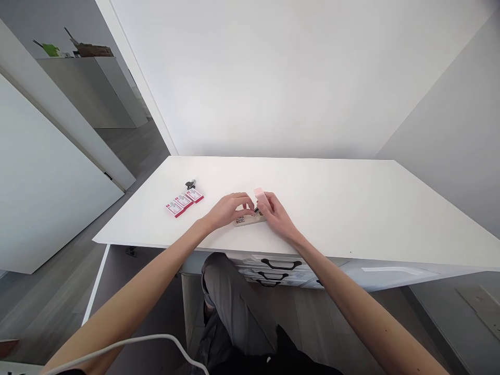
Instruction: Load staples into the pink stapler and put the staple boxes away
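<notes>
My right hand is closed around a small pale pink flat piece that sticks up past the fingers; its exact kind is unclear. Beside it, my left hand has its thumb and fingertips curled together, by a tiny dark and shiny item too small to name. Under both hands lies a shallow light-coloured tray, partly hidden by the fingers. Small metallic bits show at its left end.
Red-and-white small boxes lie in a row at the left of the white tabletop. A small black and silver object sits behind them. Drawers with black handles are below the front edge. A white cable crosses my left arm.
</notes>
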